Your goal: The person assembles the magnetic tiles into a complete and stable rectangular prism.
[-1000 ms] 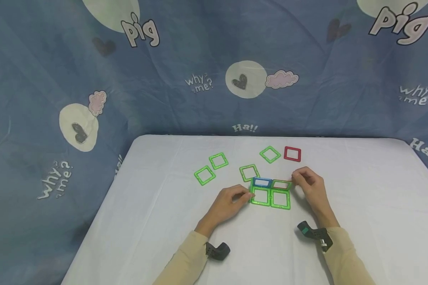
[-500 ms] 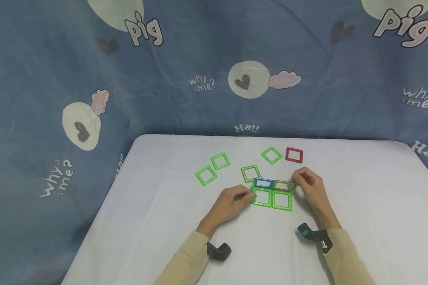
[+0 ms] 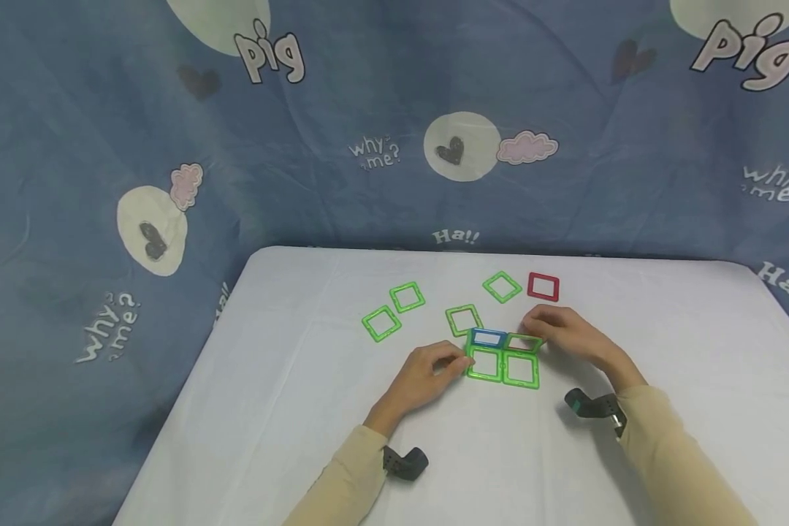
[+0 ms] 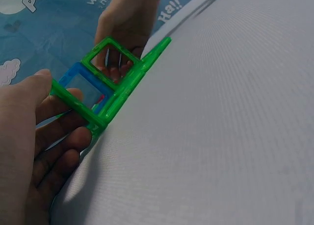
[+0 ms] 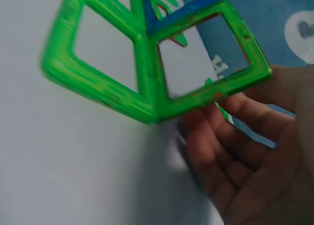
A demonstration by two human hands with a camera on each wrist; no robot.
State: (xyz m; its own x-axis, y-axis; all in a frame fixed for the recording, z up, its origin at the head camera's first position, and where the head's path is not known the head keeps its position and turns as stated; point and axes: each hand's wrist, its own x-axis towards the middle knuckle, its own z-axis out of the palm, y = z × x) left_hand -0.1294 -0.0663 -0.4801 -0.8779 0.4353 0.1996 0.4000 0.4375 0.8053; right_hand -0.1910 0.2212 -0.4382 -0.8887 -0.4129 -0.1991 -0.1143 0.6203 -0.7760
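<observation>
Two green square magnetic tiles (image 3: 520, 370) lie flat side by side on the white table. Along their far edge stand a blue tile (image 3: 488, 338) and a green tile (image 3: 523, 343), both upright. A further green tile (image 4: 73, 103) stands at the left end; my left hand (image 3: 427, 376) pinches it, thumb at its top edge and fingers on its outer side. My right hand (image 3: 568, 332) is at the right end of the upright green tile, its fingers (image 5: 203, 137) behind and against the edge and its thumb by the top corner.
Loose green tiles (image 3: 381, 324) lie to the left and behind the structure, one green tile (image 3: 464, 320) close behind the blue one. A red tile (image 3: 543, 287) lies farther back. A blue printed cloth (image 3: 342, 197) hangs behind the table.
My right hand has turned and moved left, its fingers now reaching behind the upright green tile. The left hand keeps its hold, and the tiles look unchanged.
</observation>
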